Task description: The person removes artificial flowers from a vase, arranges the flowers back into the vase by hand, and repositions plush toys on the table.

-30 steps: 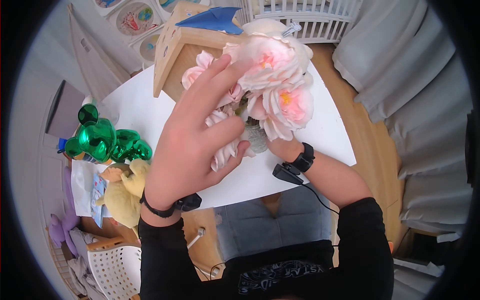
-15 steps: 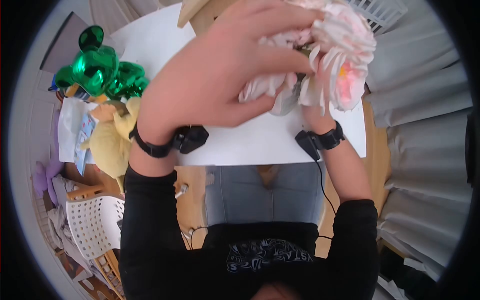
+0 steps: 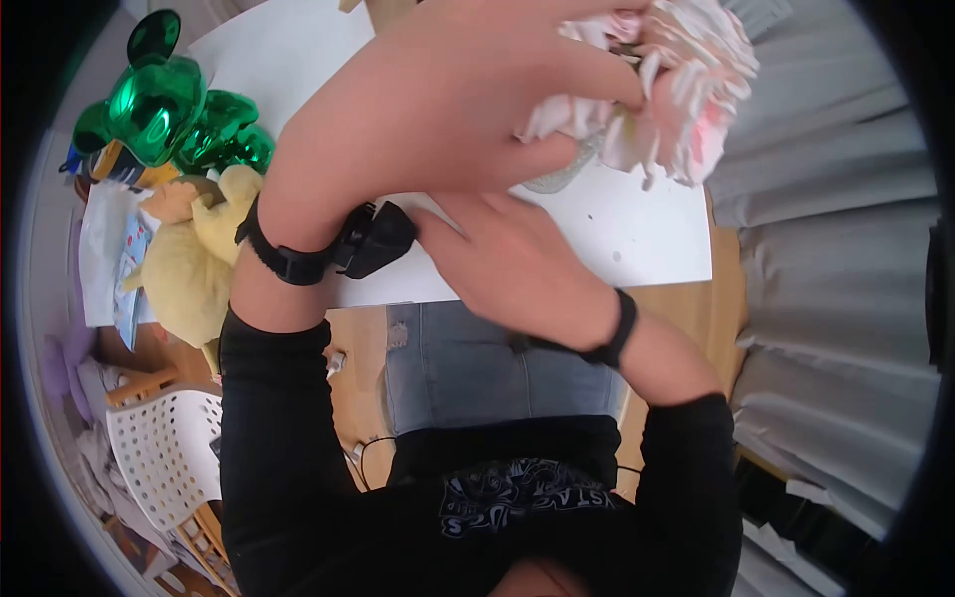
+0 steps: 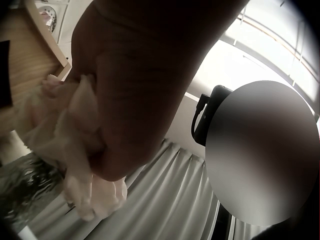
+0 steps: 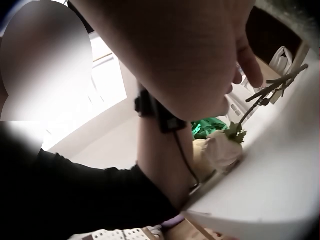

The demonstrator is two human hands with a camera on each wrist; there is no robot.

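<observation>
Pale pink flowers (image 3: 686, 90) stand bunched in a textured glass vase (image 3: 567, 177) at the table's upper right in the head view. My left hand (image 3: 428, 114) grips among the blooms, its index finger and thumb against petals; the left wrist view shows the thumb bent onto the petals (image 4: 75, 125). Passing beneath the left wrist, my right hand (image 3: 522, 259) reaches leftward across the table, its fingers loosely extended and partly hidden. Close to those fingers in the right wrist view, a single pale flower (image 5: 222, 150) with a branching stem lies on the white table.
A shiny green bear-shaped figure (image 3: 164, 114) and a yellow plush toy (image 3: 189, 279) sit at the table's left. Dark spots dot the white table (image 3: 657, 239) near its front right. A perforated white chair (image 3: 164, 453) stands front left, grey curtains (image 3: 816, 249) at right.
My right hand has left the vase and swung left beneath my left wrist. The left hand's fingers have closed in on the blooms. The head view has shifted down, dropping the wooden house-shaped box nearly out of sight.
</observation>
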